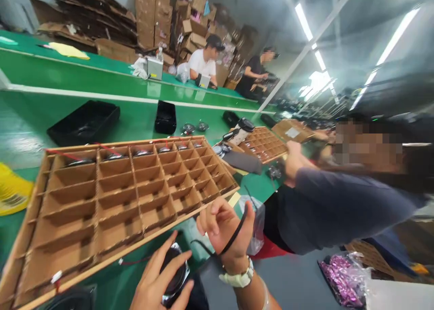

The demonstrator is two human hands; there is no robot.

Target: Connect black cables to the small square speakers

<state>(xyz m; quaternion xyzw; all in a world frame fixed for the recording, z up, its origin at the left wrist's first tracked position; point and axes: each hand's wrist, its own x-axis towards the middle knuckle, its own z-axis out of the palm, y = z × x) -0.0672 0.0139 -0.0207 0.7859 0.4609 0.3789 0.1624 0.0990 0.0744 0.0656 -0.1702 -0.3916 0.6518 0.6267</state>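
Note:
My left hand (156,279) lies over a round black speaker (178,274) at the table's near edge, fingers wrapped on its rim. A thin red wire (132,260) with a white plug trails left from it. My right hand (219,223), with a white watch on the wrist, is raised just right of the speaker, fingers curled. A black cable (234,236) loops across its palm and thumb. Right behind both hands is a cardboard grid tray (135,244); its far row holds several speakers (142,152), the other cells are bare.
Two black trays (84,122) (165,116) sit on the green table (135,120). A co-worker's grey sleeve (332,206) reaches toward a second grid tray (264,143) on the right. A plastic bag (257,221), a yellow item (11,190) and far workers (203,63) are around.

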